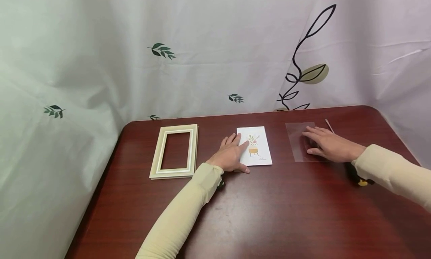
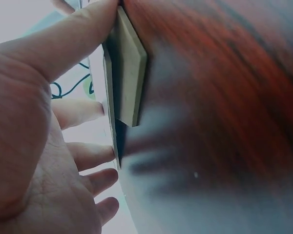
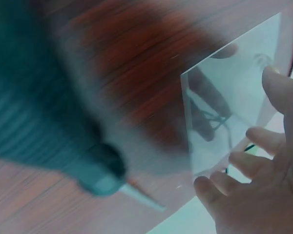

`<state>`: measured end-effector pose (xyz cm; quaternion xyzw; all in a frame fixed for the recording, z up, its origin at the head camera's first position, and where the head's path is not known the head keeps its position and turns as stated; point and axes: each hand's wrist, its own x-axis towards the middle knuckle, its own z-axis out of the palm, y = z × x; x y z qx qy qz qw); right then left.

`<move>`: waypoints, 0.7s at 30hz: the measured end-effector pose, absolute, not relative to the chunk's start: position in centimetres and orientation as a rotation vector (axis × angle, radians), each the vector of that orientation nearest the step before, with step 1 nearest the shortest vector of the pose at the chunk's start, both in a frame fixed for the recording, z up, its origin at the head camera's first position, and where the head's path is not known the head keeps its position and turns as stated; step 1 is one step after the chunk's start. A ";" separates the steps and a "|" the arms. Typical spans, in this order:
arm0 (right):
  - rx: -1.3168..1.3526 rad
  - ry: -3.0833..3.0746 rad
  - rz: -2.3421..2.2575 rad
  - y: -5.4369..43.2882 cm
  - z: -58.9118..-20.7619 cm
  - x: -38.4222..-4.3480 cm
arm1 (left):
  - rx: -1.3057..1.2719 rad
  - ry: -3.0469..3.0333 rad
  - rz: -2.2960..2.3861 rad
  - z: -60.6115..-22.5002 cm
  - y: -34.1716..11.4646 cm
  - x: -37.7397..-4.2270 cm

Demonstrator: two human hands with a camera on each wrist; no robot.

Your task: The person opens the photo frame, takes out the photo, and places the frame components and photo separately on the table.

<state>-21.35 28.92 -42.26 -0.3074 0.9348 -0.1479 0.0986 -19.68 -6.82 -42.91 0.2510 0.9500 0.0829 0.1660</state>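
Note:
My left hand point(image 1: 230, 154) lies at the left edge of a white picture panel point(image 1: 260, 139) printed with a potted plant, its fingers touching that edge. In the left wrist view the panel is seen edge-on, with a thin stand flap point(image 2: 131, 73) sticking out of its back near the thumb. Over a clear plastic sheet point(image 1: 297, 146) my right hand point(image 1: 331, 143) hovers or rests with fingers spread; whether they touch it I cannot tell. A screwdriver point(image 3: 34, 107) lies beside that hand, mostly hidden under the forearm in the head view.
A cream picture frame point(image 1: 193, 150), its opening showing bare wood, lies left of my left hand. All of it is on a dark red wooden table point(image 1: 262, 214). Behind the table's far edge hangs a white curtain point(image 1: 208, 64) with leaf prints.

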 end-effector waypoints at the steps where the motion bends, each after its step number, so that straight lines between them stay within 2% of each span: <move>1: -0.930 2.778 -0.448 28.6 -42.2 -21.3 | 0.712 2.707 0.237 -42.9 -6.8 -19.7; 12: -1.006 2.756 -0.514 21.9 -41.8 -20.8 | 0.747 2.725 0.194 -42.9 -6.9 -19.4; 21: -1.066 2.701 -0.525 16.8 -43.0 -20.4 | 0.807 2.729 0.213 -42.8 -6.6 -19.3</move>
